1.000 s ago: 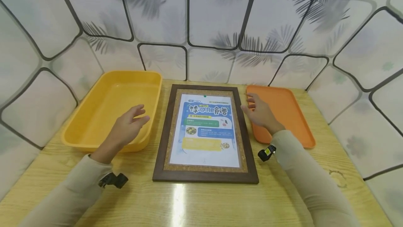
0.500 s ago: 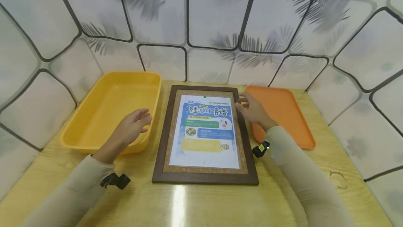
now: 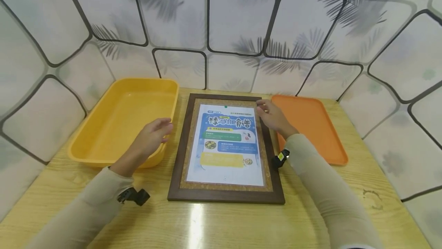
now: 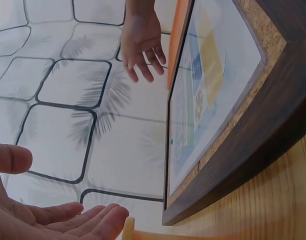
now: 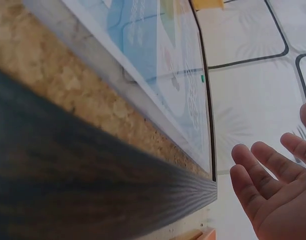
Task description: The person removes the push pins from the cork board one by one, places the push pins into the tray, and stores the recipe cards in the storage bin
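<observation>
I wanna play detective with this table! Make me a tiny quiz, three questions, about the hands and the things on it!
1. True or false: the right hand is gripping the framed board.

2. Pick one. What colour is the flat tray beside the board?
a) green
b) orange
c) black

3. Fill the gap: the yellow tub is nearer to the person's ____ hand.

Key:
1. False; its fingers are open and it holds nothing.
2. b
3. left; the left hand is by the tub's side.
</observation>
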`<state>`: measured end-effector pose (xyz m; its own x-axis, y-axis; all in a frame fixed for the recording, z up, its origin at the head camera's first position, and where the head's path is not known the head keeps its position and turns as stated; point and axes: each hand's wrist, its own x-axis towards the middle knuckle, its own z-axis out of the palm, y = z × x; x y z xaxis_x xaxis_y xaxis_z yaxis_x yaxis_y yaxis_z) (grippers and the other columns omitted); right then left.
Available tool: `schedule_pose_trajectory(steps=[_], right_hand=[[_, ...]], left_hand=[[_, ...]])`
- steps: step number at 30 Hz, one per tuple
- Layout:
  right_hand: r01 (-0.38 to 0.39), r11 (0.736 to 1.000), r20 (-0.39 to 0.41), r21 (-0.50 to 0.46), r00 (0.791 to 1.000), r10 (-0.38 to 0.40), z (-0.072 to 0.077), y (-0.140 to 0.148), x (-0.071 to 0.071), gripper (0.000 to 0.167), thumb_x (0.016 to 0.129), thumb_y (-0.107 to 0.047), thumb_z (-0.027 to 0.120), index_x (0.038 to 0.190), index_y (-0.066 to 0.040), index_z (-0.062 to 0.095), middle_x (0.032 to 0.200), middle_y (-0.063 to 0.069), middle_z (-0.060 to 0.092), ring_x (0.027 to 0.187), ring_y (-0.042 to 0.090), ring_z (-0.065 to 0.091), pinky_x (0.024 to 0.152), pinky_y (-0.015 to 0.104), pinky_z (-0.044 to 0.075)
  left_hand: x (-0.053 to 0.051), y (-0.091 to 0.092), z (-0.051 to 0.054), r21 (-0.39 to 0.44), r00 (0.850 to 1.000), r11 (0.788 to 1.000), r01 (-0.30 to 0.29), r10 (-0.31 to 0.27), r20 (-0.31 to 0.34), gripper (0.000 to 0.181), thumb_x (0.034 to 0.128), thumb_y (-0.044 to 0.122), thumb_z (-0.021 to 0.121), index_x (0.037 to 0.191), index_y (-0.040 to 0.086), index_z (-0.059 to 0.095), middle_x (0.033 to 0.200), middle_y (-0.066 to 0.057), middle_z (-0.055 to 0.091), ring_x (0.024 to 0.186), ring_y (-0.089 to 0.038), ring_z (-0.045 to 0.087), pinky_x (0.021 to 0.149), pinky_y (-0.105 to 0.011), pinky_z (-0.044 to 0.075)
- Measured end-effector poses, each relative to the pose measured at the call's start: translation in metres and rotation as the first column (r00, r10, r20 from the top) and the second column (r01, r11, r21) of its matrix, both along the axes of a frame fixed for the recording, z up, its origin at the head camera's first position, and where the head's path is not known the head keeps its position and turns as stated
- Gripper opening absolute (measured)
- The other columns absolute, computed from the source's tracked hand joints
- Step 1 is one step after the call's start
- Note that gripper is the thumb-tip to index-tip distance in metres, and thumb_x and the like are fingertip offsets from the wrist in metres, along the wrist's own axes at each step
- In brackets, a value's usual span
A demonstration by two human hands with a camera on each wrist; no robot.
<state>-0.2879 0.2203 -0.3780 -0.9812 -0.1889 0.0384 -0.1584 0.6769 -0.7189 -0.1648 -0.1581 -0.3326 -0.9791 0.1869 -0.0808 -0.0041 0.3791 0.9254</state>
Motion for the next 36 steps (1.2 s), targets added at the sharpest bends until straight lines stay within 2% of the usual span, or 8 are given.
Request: schedule_pose_trajectory(steps=[3, 8, 13, 21, 27, 36], right_hand=[[0.003, 1.000, 0.004, 0.003, 1.000, -0.003, 0.001, -0.004, -0.002, 0.048, 0.103, -0.034, 0.044, 0.143, -0.009, 0.041, 0.141, 0.020, 0.047, 0.126, 0.037, 0.046, 0.101, 0.054, 0.036], [-0.025, 0.998, 0.047, -0.053, 0.999, 0.027, 0.002, -0.010, -0.006, 0.052, 0.103, -0.039, 0.043, 0.145, -0.009, 0.038, 0.141, 0.019, 0.046, 0.116, 0.033, 0.056, 0.098, 0.050, 0.042], [-0.032, 0.997, 0.058, -0.064, 0.998, 0.036, 0.001, -0.015, -0.011, 0.055, 0.103, -0.044, 0.040, 0.146, -0.010, 0.036, 0.141, 0.017, 0.047, 0.113, 0.031, 0.059, 0.095, 0.049, 0.045], [-0.013, 0.994, 0.099, -0.105, 0.995, 0.024, -0.004, -0.023, -0.023, 0.048, 0.105, -0.037, 0.037, 0.146, -0.010, 0.037, 0.138, 0.017, 0.050, 0.113, 0.032, 0.057, 0.094, 0.047, 0.045], [-0.018, 0.992, 0.117, -0.126, 0.993, 0.033, -0.009, -0.029, -0.031, 0.047, 0.105, -0.034, 0.040, 0.144, -0.009, 0.038, 0.135, 0.015, 0.052, 0.112, 0.031, 0.058, 0.096, 0.045, 0.045], [-0.014, 0.992, 0.121, -0.125, 0.992, 0.029, -0.013, -0.040, -0.038, 0.046, 0.103, -0.032, 0.044, 0.143, -0.009, 0.041, 0.135, 0.016, 0.052, 0.110, 0.032, 0.059, 0.096, 0.046, 0.045]], left_hand=[[-0.001, 0.003, 0.000, 0.027, 1.000, 1.000, 0.012, -0.012, 0.011, 0.054, 0.1055, 0.026, 0.039, 0.146, -0.008, 0.028, 0.147, -0.028, 0.033, 0.131, -0.042, 0.038, 0.104, -0.050, 0.036], [-0.003, 0.006, -0.001, 0.084, 0.998, 0.996, 0.034, -0.038, 0.043, 0.054, 0.1064, 0.026, 0.035, 0.146, -0.010, 0.025, 0.148, -0.029, 0.031, 0.132, -0.044, 0.035, 0.106, -0.051, 0.033], [-0.006, 0.008, -0.004, 0.101, 0.997, 0.994, 0.049, -0.056, 0.060, 0.055, 0.1067, 0.027, 0.034, 0.146, -0.010, 0.024, 0.148, -0.030, 0.030, 0.131, -0.045, 0.037, 0.105, -0.051, 0.034], [-0.008, 0.016, -0.010, 0.112, 0.992, 0.992, 0.060, -0.072, 0.101, 0.059, 0.1066, 0.031, 0.034, 0.147, -0.010, 0.022, 0.149, -0.030, 0.029, 0.132, -0.045, 0.037, 0.105, -0.053, 0.034], [-0.011, 0.027, -0.016, 0.094, 0.989, 0.995, 0.035, -0.048, 0.143, 0.059, 0.1069, 0.032, 0.033, 0.148, -0.010, 0.021, 0.147, -0.030, 0.032, 0.131, -0.045, 0.038, 0.103, -0.051, 0.037], [-0.009, 0.041, -0.022, 0.007, 0.982, 1.000, -0.027, 0.025, 0.188, 0.056, 0.1059, 0.036, 0.034, 0.144, -0.005, 0.034, 0.145, -0.026, 0.038, 0.127, -0.041, 0.044, 0.097, -0.047, 0.044]])
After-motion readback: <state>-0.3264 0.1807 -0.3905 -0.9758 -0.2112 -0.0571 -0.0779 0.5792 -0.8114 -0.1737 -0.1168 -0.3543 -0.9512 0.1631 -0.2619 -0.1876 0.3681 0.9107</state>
